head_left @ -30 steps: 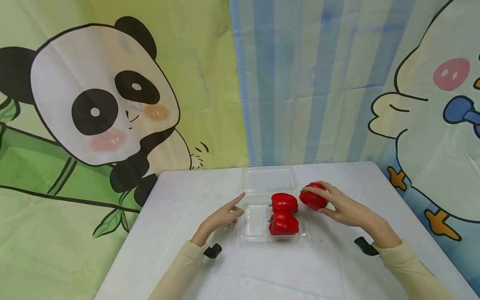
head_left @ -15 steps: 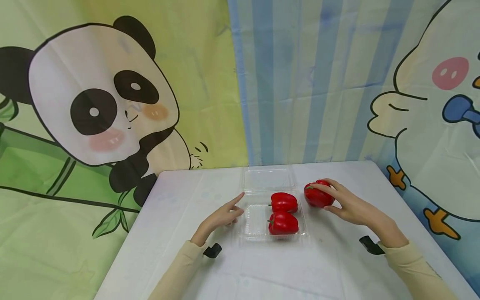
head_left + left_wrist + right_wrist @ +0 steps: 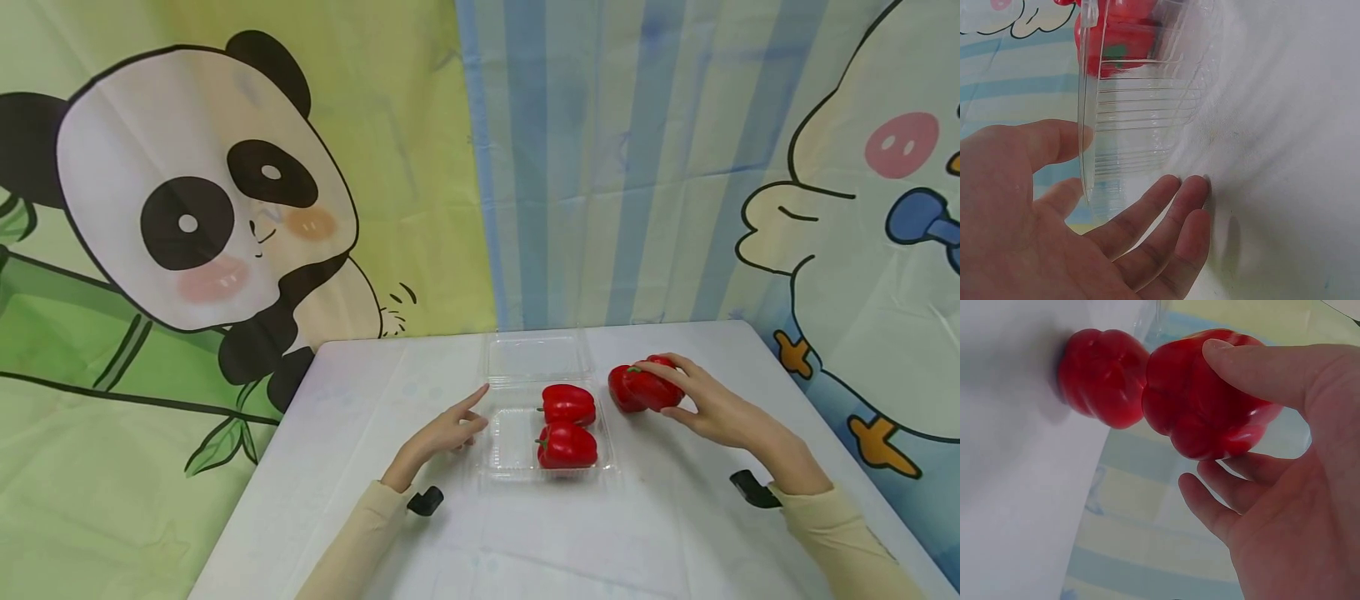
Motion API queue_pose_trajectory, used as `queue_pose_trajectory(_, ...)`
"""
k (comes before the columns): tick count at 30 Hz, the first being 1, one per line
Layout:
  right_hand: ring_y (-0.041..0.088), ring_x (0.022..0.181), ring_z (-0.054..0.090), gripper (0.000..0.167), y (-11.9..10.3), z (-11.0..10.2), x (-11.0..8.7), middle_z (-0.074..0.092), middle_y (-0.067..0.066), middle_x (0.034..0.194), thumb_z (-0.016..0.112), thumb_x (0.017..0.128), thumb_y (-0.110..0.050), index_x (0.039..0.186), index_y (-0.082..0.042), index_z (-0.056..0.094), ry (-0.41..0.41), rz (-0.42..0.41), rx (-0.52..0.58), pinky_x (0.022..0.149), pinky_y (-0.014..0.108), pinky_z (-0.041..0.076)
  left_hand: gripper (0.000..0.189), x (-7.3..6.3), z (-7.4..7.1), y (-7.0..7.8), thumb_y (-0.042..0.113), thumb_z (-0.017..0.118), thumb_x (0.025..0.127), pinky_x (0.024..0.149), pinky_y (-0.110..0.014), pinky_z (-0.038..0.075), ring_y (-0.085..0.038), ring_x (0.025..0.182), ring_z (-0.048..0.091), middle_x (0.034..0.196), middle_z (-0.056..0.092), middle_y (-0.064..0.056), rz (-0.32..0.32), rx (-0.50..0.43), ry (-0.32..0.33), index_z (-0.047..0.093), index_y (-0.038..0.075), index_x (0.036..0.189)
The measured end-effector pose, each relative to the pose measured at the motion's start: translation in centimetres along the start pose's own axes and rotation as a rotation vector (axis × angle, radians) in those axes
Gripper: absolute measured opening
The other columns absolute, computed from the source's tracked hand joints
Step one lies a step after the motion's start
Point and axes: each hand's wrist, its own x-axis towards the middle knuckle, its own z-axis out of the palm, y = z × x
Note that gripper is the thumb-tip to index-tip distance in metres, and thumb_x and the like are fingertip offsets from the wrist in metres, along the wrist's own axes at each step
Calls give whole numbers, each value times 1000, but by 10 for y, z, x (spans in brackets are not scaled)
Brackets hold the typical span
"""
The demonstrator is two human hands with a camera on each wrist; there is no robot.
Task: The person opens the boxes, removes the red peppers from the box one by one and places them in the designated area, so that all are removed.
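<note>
My right hand (image 3: 716, 410) grips a red bell pepper (image 3: 654, 387) between thumb and fingers, raised a little off the table. Just left of it a second red bell pepper (image 3: 622, 388) sits on the table, partly covered by the held one; in the right wrist view this bell pepper (image 3: 1102, 378) appears against the held bell pepper (image 3: 1194, 403). My left hand (image 3: 442, 432) is at the left side of a clear plastic clamshell box (image 3: 501, 477), fingers loosely extended, thumb and a finger at its rim. Inside the box's right half lie two red bell peppers, the rear one (image 3: 568, 404) and the front one (image 3: 567, 446).
The box's clear lid (image 3: 537, 360) lies folded back toward the rear edge of the white table (image 3: 652, 533). A printed curtain (image 3: 420, 167) with a panda hangs directly behind the table.
My right hand has moved right with a bell pepper in its grip. Another bell pepper shows on the table to the left of the held one. The left hand has stayed put.
</note>
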Motion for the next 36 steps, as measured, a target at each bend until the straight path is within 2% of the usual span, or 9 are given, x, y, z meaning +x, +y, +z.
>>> queue_pose_trajectory(16,43,132,40,82,9,-1,-2,38,22,150,79,83,-4,153,-22,40,11,23,34,86,53,57,66,-2,1,3,31,54,103,62,-32,44,-23,79,60,124,63,-14,-5,17,12,22,36,161)
queue_pose_trajectory(29,45,130,40,83,17,-5,-8,37,24,148,81,82,-6,153,-19,40,25,39,50,84,54,57,67,-2,1,6,31,54,103,62,-31,43,-24,78,60,124,63,-15,-1,17,8,21,33,161)
queue_pose_trajectory(36,44,131,39,84,25,-2,-9,36,24,149,80,82,-3,153,-18,38,22,54,51,85,55,56,66,-2,1,3,31,55,103,61,-32,43,-23,77,60,125,64,-15,-1,6,14,22,35,161)
